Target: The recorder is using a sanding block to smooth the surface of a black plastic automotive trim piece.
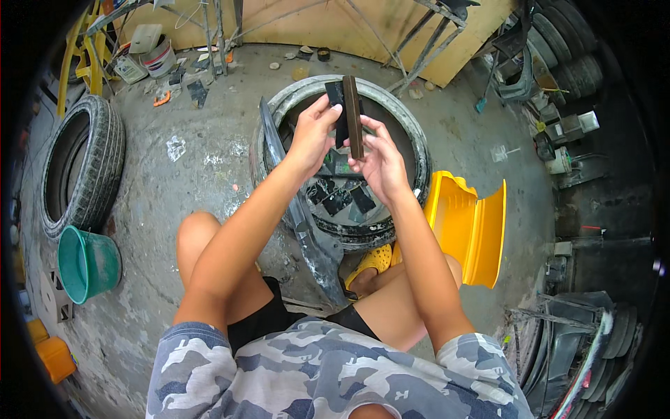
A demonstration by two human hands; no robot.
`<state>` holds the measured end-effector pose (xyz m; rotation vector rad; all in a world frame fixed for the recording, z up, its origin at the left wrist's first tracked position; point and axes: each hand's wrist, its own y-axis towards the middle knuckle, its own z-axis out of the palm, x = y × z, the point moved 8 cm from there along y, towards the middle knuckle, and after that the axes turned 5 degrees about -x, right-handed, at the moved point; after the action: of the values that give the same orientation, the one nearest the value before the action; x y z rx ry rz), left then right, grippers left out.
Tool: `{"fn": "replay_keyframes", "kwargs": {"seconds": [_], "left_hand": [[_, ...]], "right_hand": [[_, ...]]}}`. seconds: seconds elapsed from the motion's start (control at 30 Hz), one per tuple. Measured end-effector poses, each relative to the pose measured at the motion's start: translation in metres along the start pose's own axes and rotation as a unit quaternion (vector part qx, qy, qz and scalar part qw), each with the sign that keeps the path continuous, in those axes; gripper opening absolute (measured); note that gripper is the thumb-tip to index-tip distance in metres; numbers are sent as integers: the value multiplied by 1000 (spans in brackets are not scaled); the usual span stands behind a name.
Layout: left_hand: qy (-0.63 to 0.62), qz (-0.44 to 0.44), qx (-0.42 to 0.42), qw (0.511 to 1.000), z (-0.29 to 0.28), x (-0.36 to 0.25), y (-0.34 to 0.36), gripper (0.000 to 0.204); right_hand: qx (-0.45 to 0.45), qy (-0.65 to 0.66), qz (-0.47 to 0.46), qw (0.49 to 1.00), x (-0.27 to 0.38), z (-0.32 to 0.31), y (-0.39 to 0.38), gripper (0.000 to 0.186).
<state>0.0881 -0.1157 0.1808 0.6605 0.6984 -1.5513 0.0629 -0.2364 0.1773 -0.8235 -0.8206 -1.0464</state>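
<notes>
Above the tyre, my left hand (314, 136) pinches a thin black sheet (336, 94), which looks like sandpaper. A long dark brown block (352, 119) stands close against the sheet's right side. The fingers of my right hand (382, 160) curl at the block's right edge and lower end. Below them lies a tyre (419, 126) on its side, with several dark sheet pieces (337, 201) inside its ring. A long grey curved panel (303, 223) leans on the tyre's left rim and reaches down between my legs.
A yellow moulded panel (481, 234) rests at the right beside my leg. At the left stand another tyre (101, 164) and a green bucket (98, 269). Metal stand legs (419, 63) and a white bucket (160, 59) are at the back. Stacked dark parts line the right side.
</notes>
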Motion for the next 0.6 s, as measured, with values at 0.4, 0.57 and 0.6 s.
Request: {"fn": "replay_keyframes", "kwargs": {"seconds": [0.4, 0.57, 0.6], "left_hand": [[17, 25, -14, 999, -5, -9, -7, 29], [13, 59, -21, 998, -7, -10, -5, 43], [14, 60, -23, 998, -8, -8, -6, 43]], "right_hand": [[-47, -290, -168, 941, 12, 6, -3, 40], [-72, -371, -214, 901, 18, 14, -8, 43], [-79, -406, -231, 881, 20, 17, -9, 44]]}}
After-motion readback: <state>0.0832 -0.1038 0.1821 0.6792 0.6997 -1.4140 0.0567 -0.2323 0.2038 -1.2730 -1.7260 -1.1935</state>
